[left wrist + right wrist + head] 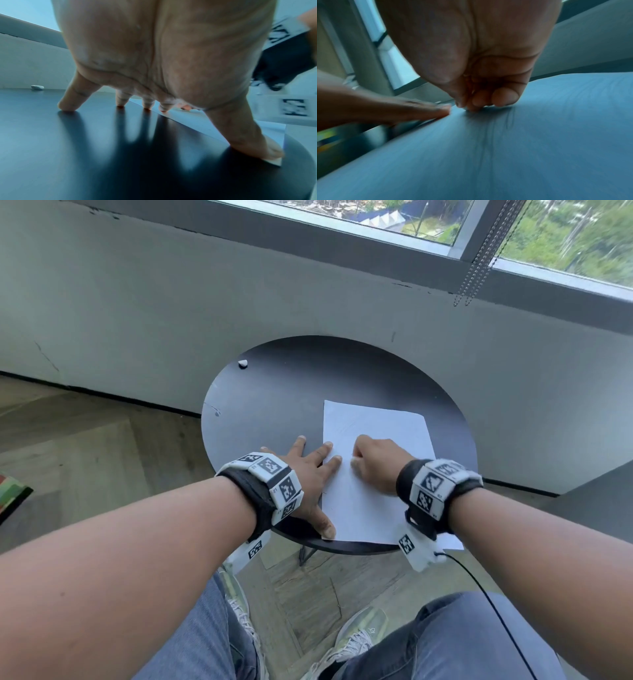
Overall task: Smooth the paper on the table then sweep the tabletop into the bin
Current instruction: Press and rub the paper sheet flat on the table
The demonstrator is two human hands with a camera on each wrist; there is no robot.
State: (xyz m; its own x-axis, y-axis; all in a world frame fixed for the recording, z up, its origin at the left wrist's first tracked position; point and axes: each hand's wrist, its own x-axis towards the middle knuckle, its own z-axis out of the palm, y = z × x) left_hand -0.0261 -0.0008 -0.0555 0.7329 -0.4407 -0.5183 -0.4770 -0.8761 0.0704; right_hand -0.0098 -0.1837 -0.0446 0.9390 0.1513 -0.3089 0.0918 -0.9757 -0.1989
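Observation:
A white sheet of paper [376, 426] lies flat on the right half of a round black table [274, 392], its near edge hanging slightly over the rim. My left hand [308, 474] is spread flat, fingertips on the paper's left edge and thumb [267, 148] pressing its near left corner. My right hand [373, 463] rests on the middle of the sheet with fingers curled under [488, 100], holding nothing. In the right wrist view the paper [522, 148] shows faint creases. A small white scrap [243, 364] lies at the table's far left edge, also seen as the scrap [37, 87].
A grey wall [171, 302] and a window with hanging blind chains [476, 268] stand just behind the table. Wooden floor [85, 446] surrounds it. A colourful object [13, 494] lies at the left edge. My knees and shoes are below the table; a black cable [479, 580] trails from my right wrist.

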